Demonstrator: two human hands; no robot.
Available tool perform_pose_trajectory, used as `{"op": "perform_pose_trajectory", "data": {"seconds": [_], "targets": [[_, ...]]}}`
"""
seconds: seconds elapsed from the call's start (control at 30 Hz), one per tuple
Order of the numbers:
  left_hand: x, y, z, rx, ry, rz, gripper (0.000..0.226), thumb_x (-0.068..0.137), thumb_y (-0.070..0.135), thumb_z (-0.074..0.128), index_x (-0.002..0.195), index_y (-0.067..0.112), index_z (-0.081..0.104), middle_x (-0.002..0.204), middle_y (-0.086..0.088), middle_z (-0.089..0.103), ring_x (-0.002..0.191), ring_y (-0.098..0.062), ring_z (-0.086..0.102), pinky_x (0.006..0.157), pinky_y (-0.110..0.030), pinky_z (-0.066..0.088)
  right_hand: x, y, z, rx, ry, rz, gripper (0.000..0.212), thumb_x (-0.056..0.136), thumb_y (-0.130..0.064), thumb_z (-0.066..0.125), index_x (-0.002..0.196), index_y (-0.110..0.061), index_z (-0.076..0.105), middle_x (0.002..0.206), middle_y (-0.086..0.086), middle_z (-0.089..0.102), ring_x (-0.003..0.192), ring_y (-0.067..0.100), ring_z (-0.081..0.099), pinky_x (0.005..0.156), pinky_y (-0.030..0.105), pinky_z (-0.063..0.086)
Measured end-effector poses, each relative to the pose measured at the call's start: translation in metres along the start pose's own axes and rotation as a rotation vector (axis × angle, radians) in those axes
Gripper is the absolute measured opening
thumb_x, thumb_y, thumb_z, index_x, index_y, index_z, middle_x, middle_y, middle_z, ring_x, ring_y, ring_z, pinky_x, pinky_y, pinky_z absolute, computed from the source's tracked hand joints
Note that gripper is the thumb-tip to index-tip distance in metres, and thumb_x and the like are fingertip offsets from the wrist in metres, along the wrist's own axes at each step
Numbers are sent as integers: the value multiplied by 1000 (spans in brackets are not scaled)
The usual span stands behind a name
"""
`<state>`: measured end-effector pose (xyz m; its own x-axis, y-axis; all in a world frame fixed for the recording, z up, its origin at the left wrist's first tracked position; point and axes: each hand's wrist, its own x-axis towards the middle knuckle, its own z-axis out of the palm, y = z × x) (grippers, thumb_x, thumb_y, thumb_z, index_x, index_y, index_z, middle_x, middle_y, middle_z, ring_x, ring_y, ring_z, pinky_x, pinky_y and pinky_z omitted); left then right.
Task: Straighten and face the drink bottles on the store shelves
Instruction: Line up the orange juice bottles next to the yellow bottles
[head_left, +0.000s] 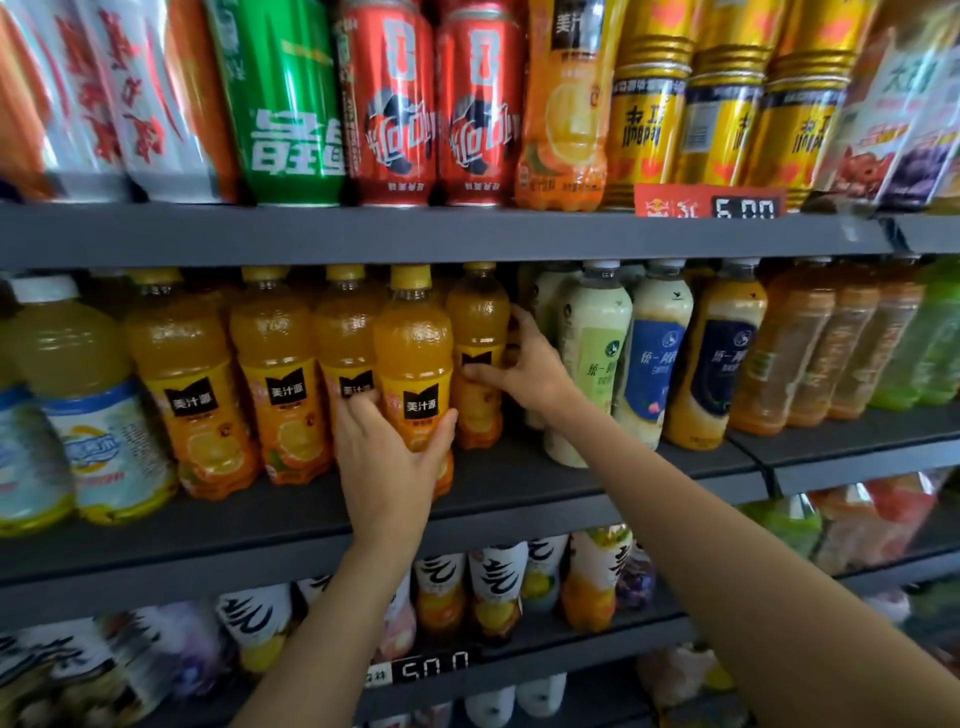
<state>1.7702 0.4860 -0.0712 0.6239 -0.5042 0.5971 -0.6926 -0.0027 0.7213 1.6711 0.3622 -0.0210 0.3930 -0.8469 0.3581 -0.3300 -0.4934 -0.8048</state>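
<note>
Fingers (363, 410) of the left hand (387, 462) curl around the lower label of a front orange juice bottle (413, 358), thumb on its right side, gripping it near the centre of the head view. The right hand (527, 366), at about two o'clock from the left, wraps thumb and fingers around a second orange juice bottle (478, 332) standing just behind and beside the first. Both bottles stand upright on the dark grey middle shelf (311, 519), in a row of matching orange bottles with yellow caps running off toward nine o'clock. Pale milk tea bottles (597, 358) stand at three o'clock. The upper shelf (415, 234) at twelve o'clock carries red cola cans (389, 104) and gold energy drink cans (722, 119); a price tag (709, 202) hangs at its edge.
</note>
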Motion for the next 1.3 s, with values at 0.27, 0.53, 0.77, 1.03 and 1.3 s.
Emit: {"op": "perform_pose_trajectory", "data": {"seconds": [0.27,0.53,0.77,1.03,1.3], "targets": [[-1,5,-2,73,-48,-61,70,75,45,71,120,1,42,123,-18,44,119,-32,41,95,-46,43,-9,14,16,-216,-34,65,58,76,-19,77,124,-3,47,121,14,60,114,28,56,92,34,46],[2,9,-9,148,-115,-46,72,76,44,71,126,2,38,127,-17,41,120,-32,40,91,-40,40,-10,11,9,-232,-86,33,59,74,-21,79,123,-4,51,121,12,61,113,26,57,92,32,44],[-1,7,-11,129,-127,-55,72,77,42,71,129,2,39,129,-18,40,121,-33,40,92,-39,40,-15,2,16,-214,-169,-1,55,75,-19,78,121,-5,52,117,11,63,109,24,59,89,31,47],[-6,-6,-18,86,-240,-22,80,77,39,73,140,13,30,135,-11,35,126,-29,38,98,-44,42,-13,-6,11,-277,-225,7,60,72,-21,80,122,-5,51,119,11,61,110,25,57,91,33,48],[-3,-5,-19,143,-242,-12,76,76,41,72,136,13,34,131,-10,41,121,-30,44,92,-42,44,-10,-4,34,-324,-59,2,34,84,-16,66,109,0,50,109,19,60,100,35,58,85,43,49]]}}
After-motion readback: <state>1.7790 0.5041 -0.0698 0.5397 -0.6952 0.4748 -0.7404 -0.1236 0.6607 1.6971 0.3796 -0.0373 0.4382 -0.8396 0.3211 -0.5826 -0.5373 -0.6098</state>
